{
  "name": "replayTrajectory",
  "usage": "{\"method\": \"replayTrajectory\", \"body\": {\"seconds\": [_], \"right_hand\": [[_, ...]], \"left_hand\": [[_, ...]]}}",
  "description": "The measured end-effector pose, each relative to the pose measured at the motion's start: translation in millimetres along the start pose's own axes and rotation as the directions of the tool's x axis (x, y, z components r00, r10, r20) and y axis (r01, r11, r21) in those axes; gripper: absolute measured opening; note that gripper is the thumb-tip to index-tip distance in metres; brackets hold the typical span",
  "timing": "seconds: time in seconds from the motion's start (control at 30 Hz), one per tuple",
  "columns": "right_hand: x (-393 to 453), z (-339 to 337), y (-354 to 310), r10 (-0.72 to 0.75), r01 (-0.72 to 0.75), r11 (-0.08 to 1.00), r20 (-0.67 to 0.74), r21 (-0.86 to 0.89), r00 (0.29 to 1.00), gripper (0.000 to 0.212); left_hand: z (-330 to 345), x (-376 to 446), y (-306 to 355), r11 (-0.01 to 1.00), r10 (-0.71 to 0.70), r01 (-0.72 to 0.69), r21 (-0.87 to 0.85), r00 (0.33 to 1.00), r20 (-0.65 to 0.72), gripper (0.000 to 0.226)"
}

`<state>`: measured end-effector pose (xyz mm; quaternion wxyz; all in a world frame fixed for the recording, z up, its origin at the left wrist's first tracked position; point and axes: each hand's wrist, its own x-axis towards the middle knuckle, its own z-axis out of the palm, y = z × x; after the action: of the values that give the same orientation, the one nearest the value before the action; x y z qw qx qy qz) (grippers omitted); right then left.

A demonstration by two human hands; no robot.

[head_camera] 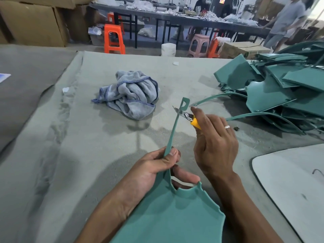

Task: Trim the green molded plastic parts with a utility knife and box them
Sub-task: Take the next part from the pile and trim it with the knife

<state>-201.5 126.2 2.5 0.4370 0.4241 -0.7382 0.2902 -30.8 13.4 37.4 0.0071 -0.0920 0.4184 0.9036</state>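
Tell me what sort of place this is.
Probably a small factory finishing area: a pile of green molded parts, stacked cardboard boxes, and a long worktable strewn with white material where people work.

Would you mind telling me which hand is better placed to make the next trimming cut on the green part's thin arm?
The right hand: it holds the knife, blade at the tip of the green part. The left hand is gripping the arm lower down, steadying it.
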Motion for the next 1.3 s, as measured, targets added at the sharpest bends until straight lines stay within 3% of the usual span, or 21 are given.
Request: {"method": "replayTrajectory", "body": {"seconds": [0.27,0.43,0.7,0.83,0.97,1.07,1.17,1.3], "right_hand": [[3,-4,6,-0.019,0.018,0.995,0.010,0.096,1.000,0.030],[6,-13,16,0.141,-0.133,0.962,-0.019,0.238,0.990,0.023],[6,-9,6,0.017,-0.074,0.961,0.209,0.266,0.978,0.023],[3,-11,10,0.050,-0.077,0.972,0.127,0.222,0.991,0.025],[5,-11,8,0.251,-0.246,0.869,0.046,0.429,0.967,0.022],[6,-15,13,0.261,-0.293,0.757,0.141,0.584,0.955,0.017],[5,-14,12,0.249,-0.399,0.677,0.317,0.619,0.915,0.038],[1,-9,10,0.195,-0.426,0.664,0.407,0.614,0.892,0.044]], "left_hand": [[0,-4,3,0.999,-0.047,0.047,-0.015,0.999,0.020,0.017],[-3,-8,11,0.999,-0.038,0.036,-0.017,0.996,-0.075,0.016],[-2,-7,8,0.996,-0.087,0.086,0.008,0.996,0.010,0.015],[-1,-7,9,0.994,-0.108,0.108,0.012,0.992,0.060,0.012],[-2,-7,10,0.994,-0.111,0.111,-0.001,0.994,-0.001,0.014],[-6,-8,13,0.995,-0.102,0.102,0.008,0.995,-0.012,0.014],[-7,-10,14,0.992,-0.115,0.114,0.056,0.993,0.013,0.016],[-6,-12,12,0.985,-0.155,0.150,0.080,0.986,0.056,0.006]]}}
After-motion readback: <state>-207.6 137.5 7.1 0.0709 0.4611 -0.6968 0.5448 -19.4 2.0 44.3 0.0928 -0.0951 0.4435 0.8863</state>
